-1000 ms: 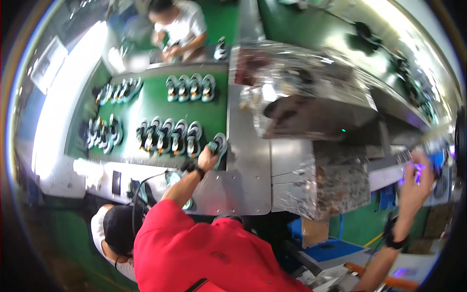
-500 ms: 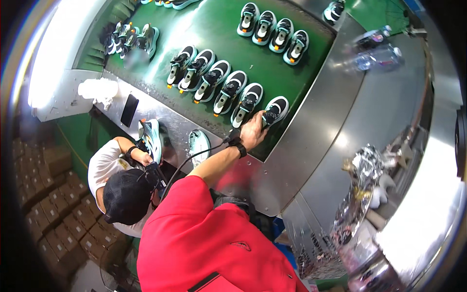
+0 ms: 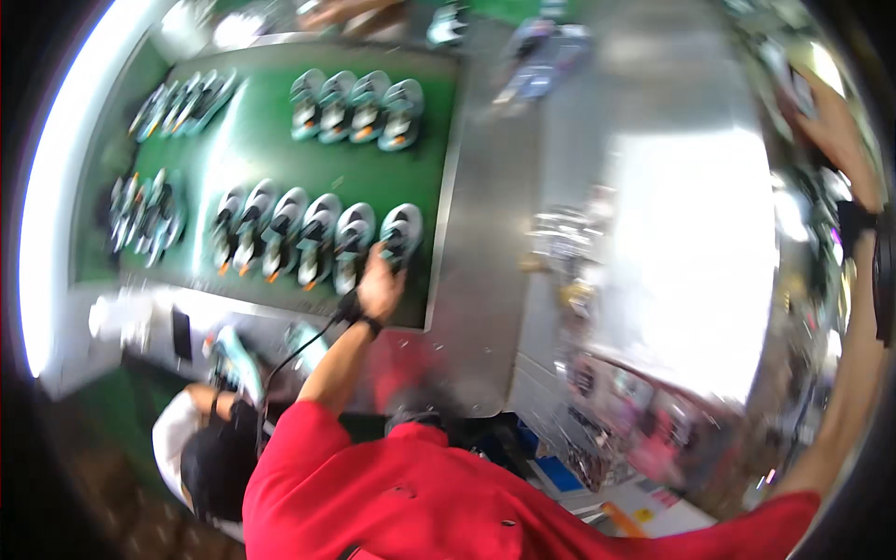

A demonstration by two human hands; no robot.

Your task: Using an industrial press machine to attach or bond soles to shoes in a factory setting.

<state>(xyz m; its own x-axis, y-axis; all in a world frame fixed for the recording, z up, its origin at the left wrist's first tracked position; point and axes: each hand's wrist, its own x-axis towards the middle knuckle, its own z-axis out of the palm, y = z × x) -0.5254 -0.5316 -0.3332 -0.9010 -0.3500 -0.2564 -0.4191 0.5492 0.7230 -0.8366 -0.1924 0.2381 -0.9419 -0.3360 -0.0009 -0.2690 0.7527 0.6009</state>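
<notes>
My left hand point(image 3: 380, 287) is closed around the heel end of a black, white and mint sneaker point(image 3: 401, 235). This sneaker is at the right end of the near row on the green surface point(image 3: 271, 159). Several similar sneakers point(image 3: 319, 238) line up to its left, toes pointing away. Far off at the right edge, my right hand point(image 3: 831, 126) is raised with its fingers bent about a small pale and dark object point(image 3: 801, 91), too blurred to name.
Further rows of sneakers point(image 3: 357, 107) stand behind and at the left. Metal edging point(image 3: 490, 187) borders the green surface. Plastic bottles point(image 3: 551, 56) lie at the back; crinkled foil point(image 3: 565, 229) sits right of centre. A co-worker in a black cap point(image 3: 219, 467) is at lower left, near a phone point(image 3: 181, 334).
My view has swung to the right, so the sneakers appear further left. My right arm has come into sight, stretched out to the right. My left hand stays on the same sneaker.
</notes>
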